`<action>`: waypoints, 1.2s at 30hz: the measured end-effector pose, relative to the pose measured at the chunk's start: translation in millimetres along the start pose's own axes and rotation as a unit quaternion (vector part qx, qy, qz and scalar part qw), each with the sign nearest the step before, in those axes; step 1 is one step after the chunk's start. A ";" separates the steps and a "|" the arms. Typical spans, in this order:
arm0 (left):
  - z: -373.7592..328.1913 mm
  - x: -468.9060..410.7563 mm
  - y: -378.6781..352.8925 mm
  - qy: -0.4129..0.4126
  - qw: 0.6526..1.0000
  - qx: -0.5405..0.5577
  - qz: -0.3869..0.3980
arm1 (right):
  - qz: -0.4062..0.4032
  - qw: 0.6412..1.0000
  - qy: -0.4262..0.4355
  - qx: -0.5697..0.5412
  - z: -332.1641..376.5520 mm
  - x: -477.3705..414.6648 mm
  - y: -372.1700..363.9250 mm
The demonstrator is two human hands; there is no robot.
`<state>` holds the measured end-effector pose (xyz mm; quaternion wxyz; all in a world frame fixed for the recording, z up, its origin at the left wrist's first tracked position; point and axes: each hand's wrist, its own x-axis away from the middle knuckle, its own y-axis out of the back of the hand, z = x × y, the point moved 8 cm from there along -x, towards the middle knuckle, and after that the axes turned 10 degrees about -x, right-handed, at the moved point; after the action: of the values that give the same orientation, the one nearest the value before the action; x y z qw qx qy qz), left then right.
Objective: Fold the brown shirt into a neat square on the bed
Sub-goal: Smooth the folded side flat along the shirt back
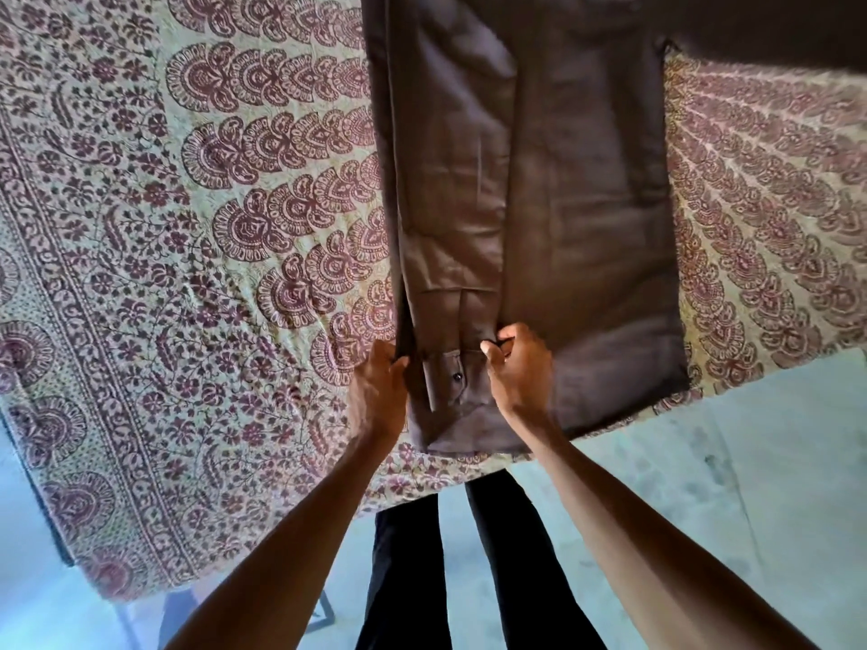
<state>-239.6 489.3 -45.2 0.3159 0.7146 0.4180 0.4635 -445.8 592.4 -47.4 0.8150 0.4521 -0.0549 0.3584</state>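
The brown shirt (563,218) lies flat on the bed (197,274), running from the near edge away to the top of the view. Its left side is turned inward, and a long sleeve lies straight down over that fold, ending in a buttoned cuff (452,377) near the hem. My left hand (377,391) grips the folded left edge of the shirt beside the cuff. On the cuff's other side, my right hand (518,368) pinches the sleeve fabric with curled fingers. The shirt's right side extends flat out of view at the upper right.
The bed wears a cream cover printed with maroon paisley and flowers, and its near edge runs diagonally under my forearms. Below it lies a pale floor (703,462). My legs in dark trousers (469,579) stand against the bed edge.
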 end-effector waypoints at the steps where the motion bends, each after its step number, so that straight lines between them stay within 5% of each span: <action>1: 1.1 1.5 1.1 0.001 1.000 0.010 -0.005 | 0.010 1.000 0.000 -0.005 -1.4 -0.2 -0.1; 5: -2.6 8.0 3.1 -0.016 0.999 -0.029 -0.009 | 0.016 0.997 0.078 0.013 13.8 7.4 5.5; 8: -28.1 14.7 9.4 -0.148 0.975 -0.150 -0.067 | -0.019 0.962 0.206 0.177 36.5 17.6 7.1; 12: -39.8 14.1 -19.5 -0.267 0.934 -0.240 0.003 | 0.096 0.912 0.283 0.280 32.6 18.2 -30.1; 16: -28.9 18.3 -27.3 -0.274 0.931 -0.240 0.035 | 0.163 0.884 0.299 0.322 7.3 23.4 -45.3; 22: -65.0 -34.9 9.9 -0.272 0.948 -0.159 -0.053 | 0.117 0.909 0.301 0.265 33.5 -4.3 -28.7; 28: -108.2 -109.5 -2.5 -0.333 0.907 -0.255 0.013 | 0.157 0.890 0.292 0.312 31.9 -17.5 -38.3; 36: -164.1 -200.2 18.3 -0.386 0.890 -0.236 -0.050 | 0.039 0.911 0.346 0.222 121.2 -102.0 -15.9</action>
<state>-430.2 313.4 -48.8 0.6347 0.7193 0.1769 0.2200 -482.5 438.5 -29.7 0.6466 0.4669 0.2935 0.5270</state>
